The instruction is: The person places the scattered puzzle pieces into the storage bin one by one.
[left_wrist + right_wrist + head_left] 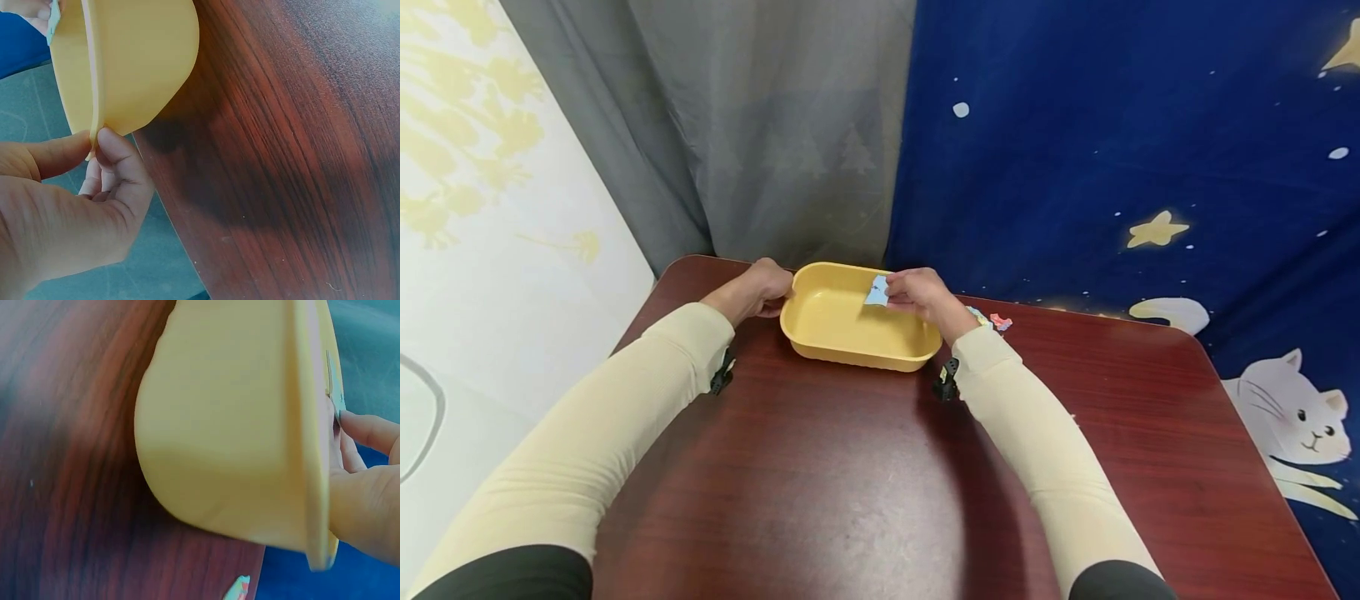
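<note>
A yellow oval plastic basin (850,333) is near the back edge of the table. My left hand (767,287) pinches its left rim between thumb and fingers, as the left wrist view shows with the hand (81,200) close up. Over the basin's right back part, my right hand (921,293) pinches a small light blue piece (877,291) with an irregular outline, perhaps card or paper. In the right wrist view that thin piece (335,390) sits inside the rim, with the thumb on it; part of the hand (369,487) is hidden behind the basin wall.
Small colourful pieces (1000,322) lie on the dark red wooden table (850,467), just right of my right wrist. A grey curtain (775,125) and a blue starry curtain (1075,150) hang behind the table. A white wall (490,250) stands to the left.
</note>
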Demonstrator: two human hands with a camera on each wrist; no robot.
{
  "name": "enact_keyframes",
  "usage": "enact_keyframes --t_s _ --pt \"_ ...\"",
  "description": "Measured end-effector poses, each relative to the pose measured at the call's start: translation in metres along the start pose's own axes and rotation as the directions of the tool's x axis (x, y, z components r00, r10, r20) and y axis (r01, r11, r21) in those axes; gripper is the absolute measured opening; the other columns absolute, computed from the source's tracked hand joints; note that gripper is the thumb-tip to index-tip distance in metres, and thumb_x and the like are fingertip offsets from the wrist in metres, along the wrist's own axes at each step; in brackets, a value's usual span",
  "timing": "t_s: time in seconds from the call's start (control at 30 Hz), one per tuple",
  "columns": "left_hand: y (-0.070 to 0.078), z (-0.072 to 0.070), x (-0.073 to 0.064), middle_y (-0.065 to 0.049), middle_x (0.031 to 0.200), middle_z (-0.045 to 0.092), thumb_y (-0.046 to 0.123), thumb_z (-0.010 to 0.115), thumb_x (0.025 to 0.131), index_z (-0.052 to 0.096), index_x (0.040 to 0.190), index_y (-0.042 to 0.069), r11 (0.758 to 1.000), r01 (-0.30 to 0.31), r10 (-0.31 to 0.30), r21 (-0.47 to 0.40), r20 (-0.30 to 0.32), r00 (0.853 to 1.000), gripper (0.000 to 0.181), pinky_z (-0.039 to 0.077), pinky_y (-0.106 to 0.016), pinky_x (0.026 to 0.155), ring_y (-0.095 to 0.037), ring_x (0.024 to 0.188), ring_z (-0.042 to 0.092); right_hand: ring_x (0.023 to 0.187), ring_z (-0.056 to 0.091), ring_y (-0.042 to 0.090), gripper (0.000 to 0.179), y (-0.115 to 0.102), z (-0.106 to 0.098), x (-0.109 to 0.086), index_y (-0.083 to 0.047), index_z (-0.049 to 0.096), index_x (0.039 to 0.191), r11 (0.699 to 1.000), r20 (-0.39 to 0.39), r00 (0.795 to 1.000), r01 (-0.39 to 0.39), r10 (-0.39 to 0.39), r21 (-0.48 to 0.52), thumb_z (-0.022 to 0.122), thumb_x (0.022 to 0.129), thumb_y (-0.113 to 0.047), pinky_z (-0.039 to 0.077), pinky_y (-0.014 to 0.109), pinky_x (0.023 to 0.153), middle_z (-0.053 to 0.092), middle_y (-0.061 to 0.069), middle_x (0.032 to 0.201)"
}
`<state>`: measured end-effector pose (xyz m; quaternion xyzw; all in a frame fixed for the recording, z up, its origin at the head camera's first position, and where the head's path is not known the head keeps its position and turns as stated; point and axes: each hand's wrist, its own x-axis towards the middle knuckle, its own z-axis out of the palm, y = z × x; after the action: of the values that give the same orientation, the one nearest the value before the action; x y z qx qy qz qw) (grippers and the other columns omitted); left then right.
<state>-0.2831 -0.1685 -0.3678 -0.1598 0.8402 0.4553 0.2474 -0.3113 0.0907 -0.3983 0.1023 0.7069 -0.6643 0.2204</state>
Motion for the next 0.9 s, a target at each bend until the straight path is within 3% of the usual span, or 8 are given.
enact_keyframes --t_s 0.1,0.4,0.9 --pt "0.000 0.001 -0.001 -0.008 0.087 0.053 0.007 0.049 0.096 0.050 0.122 -0.005 1.000 -0.001 0.001 -0.002 -0.001 1.000 0.029 0.057 -0.032 0.072 -0.012 0.060 0.057 0.073 0.063 0.017 0.037 0.004 0.006 0.002 0.003 0.062 0.121 1.000 0.011 1.000 -0.014 0.014 0.007 0.061 0.085 0.011 0.056 0.037 0.086 0.063 0.010 0.092" --pt "-0.001 0.002 -0.001 -0.008 0.087 0.051 0.007 0.049 0.095 0.051 0.122 -0.005 1.000 -0.001 0.001 0.000 -0.010 1.000 0.029 0.058 -0.032 0.073 -0.014 0.062 0.059 0.075 0.061 0.017 0.040 0.014 0.024 0.008 0.006 0.060 0.123 0.999 0.058 0.998 -0.027 0.024 0.045 0.058 0.084 0.014 0.057 0.023 0.063 0.061 0.011 0.099" --pt "-0.001 0.005 -0.002 -0.006 0.078 0.056 0.005 0.049 0.094 0.053 0.118 -0.004 0.999 -0.016 0.016 -0.035 -0.008 1.000 0.026 0.057 -0.029 0.065 -0.012 0.056 0.057 0.084 0.060 0.021 0.042 0.020 0.057 0.017 0.005 0.059 0.126 0.996 0.061 0.997 -0.057 0.052 0.076 0.058 0.085 0.014 0.056 0.022 0.061 0.061 0.017 0.114"
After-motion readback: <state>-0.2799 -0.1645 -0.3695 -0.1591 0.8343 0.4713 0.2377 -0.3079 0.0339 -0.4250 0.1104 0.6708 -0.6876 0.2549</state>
